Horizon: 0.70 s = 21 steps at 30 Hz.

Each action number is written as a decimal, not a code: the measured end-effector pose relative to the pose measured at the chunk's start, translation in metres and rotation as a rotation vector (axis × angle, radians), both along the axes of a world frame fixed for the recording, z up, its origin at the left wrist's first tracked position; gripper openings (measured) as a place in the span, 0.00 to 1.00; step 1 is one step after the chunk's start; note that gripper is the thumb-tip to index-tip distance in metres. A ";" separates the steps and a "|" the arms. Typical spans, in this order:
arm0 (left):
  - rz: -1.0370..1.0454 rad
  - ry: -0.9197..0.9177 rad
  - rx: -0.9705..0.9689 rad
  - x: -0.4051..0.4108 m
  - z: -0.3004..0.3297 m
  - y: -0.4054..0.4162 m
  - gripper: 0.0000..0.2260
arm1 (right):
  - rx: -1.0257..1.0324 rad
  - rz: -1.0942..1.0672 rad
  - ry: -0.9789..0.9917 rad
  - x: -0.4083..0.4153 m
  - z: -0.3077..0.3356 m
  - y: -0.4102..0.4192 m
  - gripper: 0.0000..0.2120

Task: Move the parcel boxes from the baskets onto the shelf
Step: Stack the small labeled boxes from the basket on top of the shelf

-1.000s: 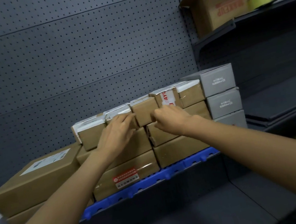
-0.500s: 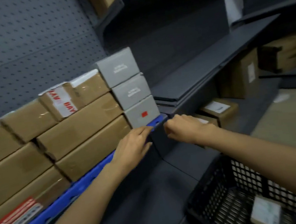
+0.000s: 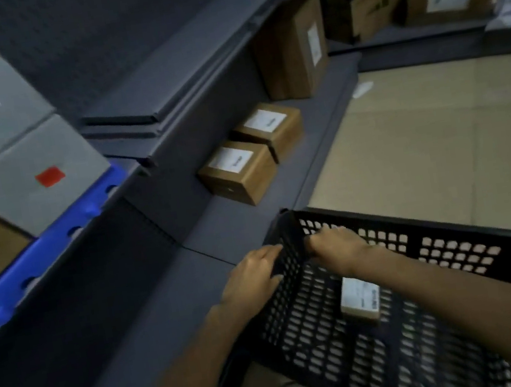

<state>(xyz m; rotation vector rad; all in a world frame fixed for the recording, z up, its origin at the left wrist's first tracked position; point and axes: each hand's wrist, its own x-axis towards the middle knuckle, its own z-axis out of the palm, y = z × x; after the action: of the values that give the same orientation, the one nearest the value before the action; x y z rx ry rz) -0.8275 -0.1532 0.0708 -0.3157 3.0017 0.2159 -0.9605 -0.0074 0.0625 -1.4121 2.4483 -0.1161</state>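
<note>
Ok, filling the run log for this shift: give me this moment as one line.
phase: at basket | left hand: outside wall | right hand: inside, empty | small parcel: on basket floor, untouched

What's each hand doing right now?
Left hand: open, resting on the outside of the basket wall.
Right hand: inside the basket at the corner; grip cannot be told.

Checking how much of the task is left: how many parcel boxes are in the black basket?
1. A small parcel box with a white label lies on the floor of the black basket, below the right forearm. The arms cover part of the basket, so another could be hidden.
</note>
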 end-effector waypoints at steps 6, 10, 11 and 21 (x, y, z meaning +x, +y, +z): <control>-0.043 -0.148 0.162 -0.024 -0.087 0.018 0.28 | 0.149 -0.174 -0.172 -0.011 -0.089 0.039 0.18; -0.059 -0.240 0.207 -0.038 -0.132 0.032 0.30 | 0.222 -0.297 -0.257 -0.012 -0.133 0.061 0.28; -0.062 -0.253 0.212 -0.042 -0.141 0.035 0.30 | 0.238 -0.322 -0.271 -0.012 -0.143 0.064 0.30; 0.026 -0.466 0.355 -0.057 -0.223 0.053 0.37 | 0.178 -0.673 -0.551 0.004 -0.213 0.074 0.41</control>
<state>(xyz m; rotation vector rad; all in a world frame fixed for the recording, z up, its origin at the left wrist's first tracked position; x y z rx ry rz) -0.8849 -0.1002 -0.1517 -0.3153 2.4444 0.5789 -0.9566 0.0661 -0.1509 -0.3612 2.2658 -0.3678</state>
